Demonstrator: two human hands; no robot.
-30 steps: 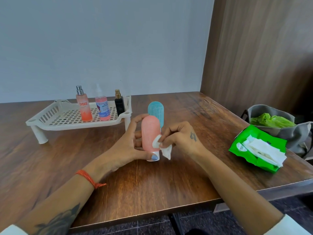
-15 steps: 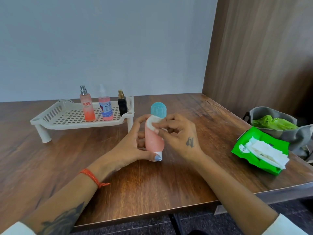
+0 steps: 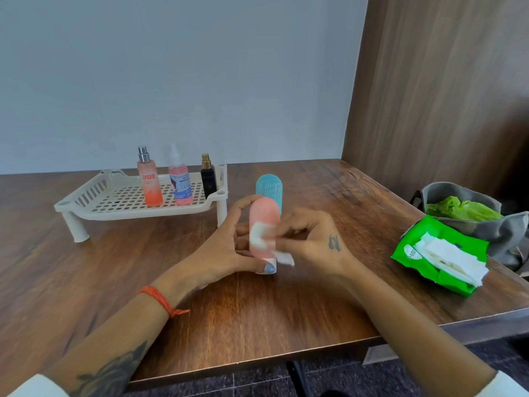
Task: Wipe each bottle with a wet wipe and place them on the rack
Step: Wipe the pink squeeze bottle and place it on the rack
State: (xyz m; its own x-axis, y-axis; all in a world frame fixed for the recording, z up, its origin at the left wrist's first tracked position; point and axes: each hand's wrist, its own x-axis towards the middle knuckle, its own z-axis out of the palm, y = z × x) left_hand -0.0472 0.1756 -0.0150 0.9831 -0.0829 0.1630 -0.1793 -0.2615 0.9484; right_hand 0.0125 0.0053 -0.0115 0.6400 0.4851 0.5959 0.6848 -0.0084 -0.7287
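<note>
Right now the pink bottle (image 3: pixel 263 224) stands cap-down near the middle of the table (image 3: pixel 257 316), held upright by the left hand (image 3: pixel 226 247), whose fingers wrap its back while the thumb presses the white cap at its foot. The right hand (image 3: pixel 315 239) pinches a folded wet wipe (image 3: pixel 259 234) against the bottle's front, fingers closed narrowly on it. It looks like a light, smooth plastic tube, probably slippery once damp and a little squeezable, so a grip around the middle of the body seems safest, not the rounded top. A blue bottle (image 3: pixel 269 187) stands just behind it, close enough to be knocked over. Toward the far left corner sits the white rack (image 3: pixel 94 196), carrying three spray bottles (image 3: pixel 179 181) along its right half; its left half is free. At the right edge lie the green wipe pack (image 3: pixel 412 253) and a grey bag (image 3: pixel 509 233), well apart from the path.
</note>
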